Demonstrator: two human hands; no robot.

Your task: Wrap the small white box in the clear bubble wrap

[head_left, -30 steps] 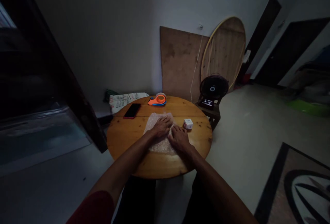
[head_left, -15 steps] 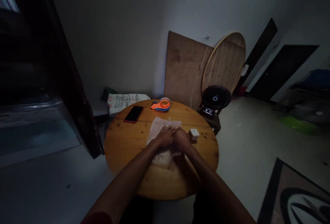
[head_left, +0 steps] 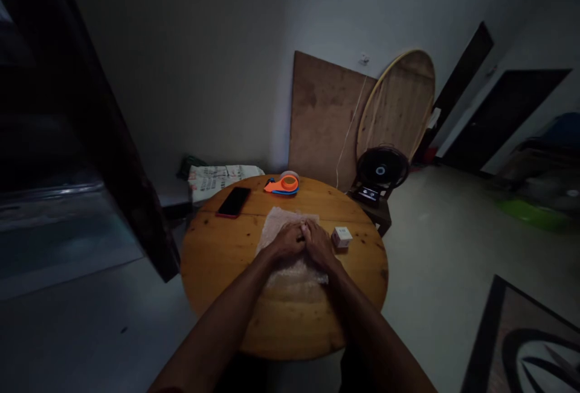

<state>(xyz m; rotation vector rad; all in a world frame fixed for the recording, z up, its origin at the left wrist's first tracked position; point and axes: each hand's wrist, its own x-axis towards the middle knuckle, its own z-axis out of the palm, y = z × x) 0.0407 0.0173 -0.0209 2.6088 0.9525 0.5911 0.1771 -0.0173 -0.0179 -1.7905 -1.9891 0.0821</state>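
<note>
Currently, the left hand (head_left: 289,242) and right hand (head_left: 318,244) meet over bubble wrap (head_left: 277,222), each grip's closure impossible to tell; the white box (head_left: 342,237) stands unwrapped alongside, the tape dispenser (head_left: 277,186) untouched.

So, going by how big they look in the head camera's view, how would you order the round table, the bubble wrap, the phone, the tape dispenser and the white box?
1. Round table
2. Bubble wrap, though partly covered
3. Phone and tape dispenser: too alike to rank
4. White box
</note>
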